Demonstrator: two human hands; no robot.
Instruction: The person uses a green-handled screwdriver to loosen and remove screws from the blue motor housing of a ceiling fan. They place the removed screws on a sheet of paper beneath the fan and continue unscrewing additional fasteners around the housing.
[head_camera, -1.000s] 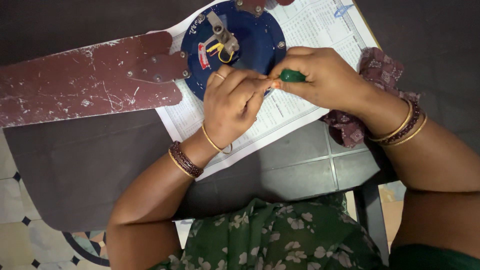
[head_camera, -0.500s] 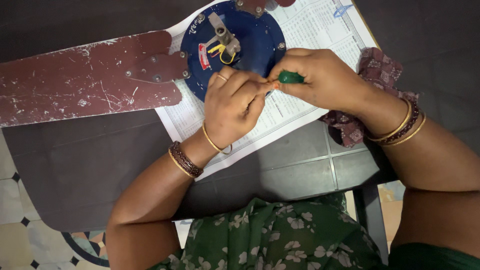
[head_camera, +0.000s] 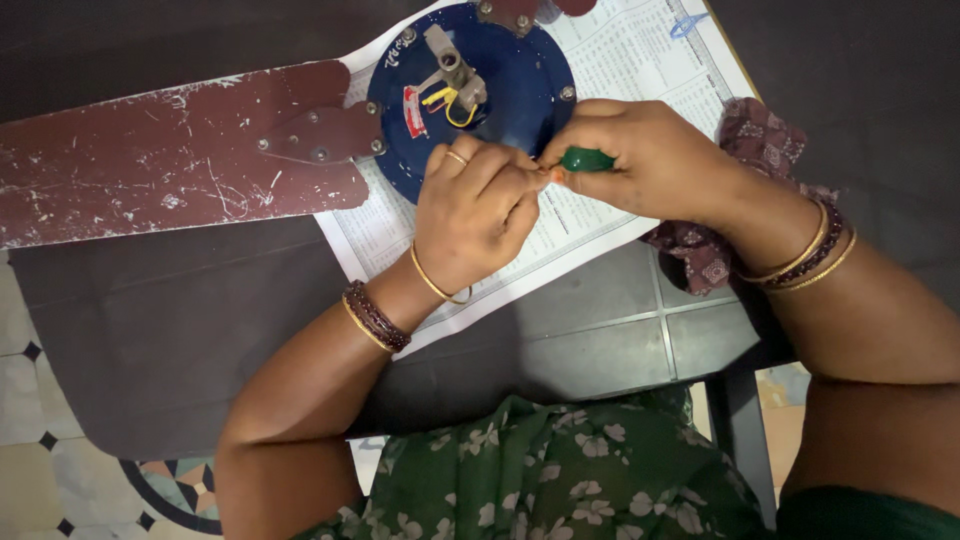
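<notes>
A: State the position of each hand

B: The right hand (head_camera: 650, 160) is closed around a green tool handle (head_camera: 587, 159), fingers curled tight, only a short green section showing between thumb and forefinger. The left hand (head_camera: 480, 210) meets it at the tip end, fingers bunched narrow as if pinching something small; the pinched item is hidden, so I cannot tell what it is

A: Why are the hands held there?

B: Judged from the pose, the left steadies the working end while the right supplies grip. Both hover at the lower rim of the blue fan motor housing (head_camera: 520, 100), which lies flat on a printed paper sheet (head_camera: 640, 60), likely to protect the dark table (head_camera: 200, 320) and catch small parts

A: Count the items

B: One motor housing, one maroon fan blade (head_camera: 150, 160) fully visible and attached by a bracket, with a second bracket cut off at the top edge. One paper sheet, one patterned cloth (head_camera: 740, 130) under the right wrist. One green handle. Bangles on both wrists, one ring on the left hand
</notes>
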